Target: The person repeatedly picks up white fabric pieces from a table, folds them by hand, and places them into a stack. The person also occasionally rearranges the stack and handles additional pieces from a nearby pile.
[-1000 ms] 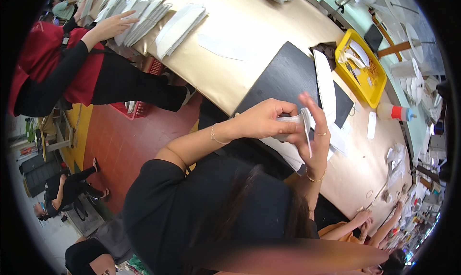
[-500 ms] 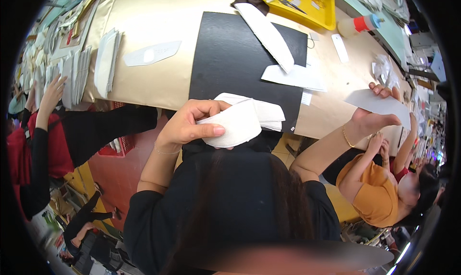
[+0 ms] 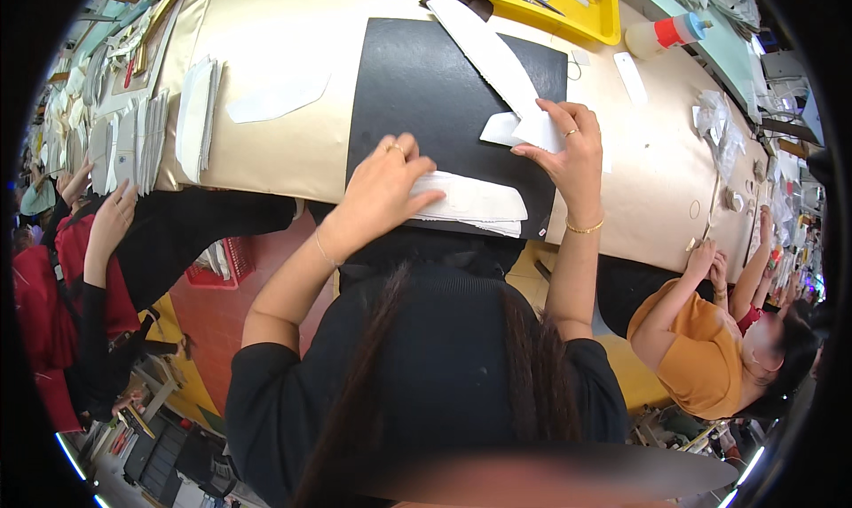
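My right hand (image 3: pixel 572 153) pinches a curved white fabric piece (image 3: pixel 539 133) between thumb and fingers, over the right side of the black mat (image 3: pixel 399 73). That piece's left tip rests on the mat, touching the lower end of a long white strip (image 3: pixel 486 51). At the mat's near edge lies a small stack of white fabric pieces (image 3: pixel 479 204). Over its left end is my left hand (image 3: pixel 382 184), open, fingers bent and apart from the thumb, which touches the top piece. The fingers hide part of the stack.
A yellow tray (image 3: pixel 603 20) with scissors stands at the far side, beside a bottle with a red band (image 3: pixel 661 36). A pale flat template (image 3: pixel 280 100) and upright white stacks (image 3: pixel 195 118) are on the left. Co-workers sit at both sides; crumpled plastic (image 3: pixel 721 126) lies right.
My left hand has let go of the folded white piece and opened over the stack. My right hand has swung in from the far right, where it held a pale sheet, to the mat.
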`<state>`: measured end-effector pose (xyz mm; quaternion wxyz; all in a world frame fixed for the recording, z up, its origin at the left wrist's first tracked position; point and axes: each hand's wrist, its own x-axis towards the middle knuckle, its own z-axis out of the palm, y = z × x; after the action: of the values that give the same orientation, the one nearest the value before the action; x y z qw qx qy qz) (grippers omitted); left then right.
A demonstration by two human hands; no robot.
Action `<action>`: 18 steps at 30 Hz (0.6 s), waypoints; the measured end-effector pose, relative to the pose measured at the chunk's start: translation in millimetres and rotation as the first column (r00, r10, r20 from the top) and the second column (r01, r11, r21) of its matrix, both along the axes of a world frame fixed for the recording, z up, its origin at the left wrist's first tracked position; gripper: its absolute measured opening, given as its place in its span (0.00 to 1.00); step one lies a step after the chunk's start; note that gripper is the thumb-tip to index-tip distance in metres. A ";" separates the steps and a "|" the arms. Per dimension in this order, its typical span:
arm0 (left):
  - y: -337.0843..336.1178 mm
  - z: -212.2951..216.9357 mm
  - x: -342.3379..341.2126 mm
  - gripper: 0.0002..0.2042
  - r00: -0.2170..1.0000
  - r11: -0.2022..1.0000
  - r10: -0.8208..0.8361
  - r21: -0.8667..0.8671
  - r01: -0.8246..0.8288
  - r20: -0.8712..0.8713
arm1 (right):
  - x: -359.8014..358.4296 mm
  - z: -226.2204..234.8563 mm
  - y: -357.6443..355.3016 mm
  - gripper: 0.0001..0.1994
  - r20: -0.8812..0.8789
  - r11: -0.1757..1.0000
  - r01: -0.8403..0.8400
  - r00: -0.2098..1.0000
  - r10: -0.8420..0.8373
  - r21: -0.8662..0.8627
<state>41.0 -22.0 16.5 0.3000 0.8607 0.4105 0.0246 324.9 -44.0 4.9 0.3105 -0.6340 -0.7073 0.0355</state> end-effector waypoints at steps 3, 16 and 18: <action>44.6 -12.7 20.2 0.22 0.991 0.929 -0.103 0.363 0.067 0.082 | -2.8 -0.2 -0.8 0.36 0.009 1.000 -0.007 1.000 0.007 -0.006; 158.5 -45.1 74.9 0.32 0.972 0.874 -0.236 0.434 0.219 -0.016 | -7.2 1.0 -14.9 0.37 0.038 0.997 -0.080 0.996 0.081 -0.015; 149.4 -49.6 52.7 0.33 0.995 0.870 -0.101 0.486 0.084 0.008 | -9.1 -2.6 -8.4 0.37 0.064 0.994 -0.111 0.992 0.111 -0.002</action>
<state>93.8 127.4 -33.2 0.0826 0.9265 0.3446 0.1265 315.9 -52.4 2.4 0.2860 -0.5943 -0.7510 0.0318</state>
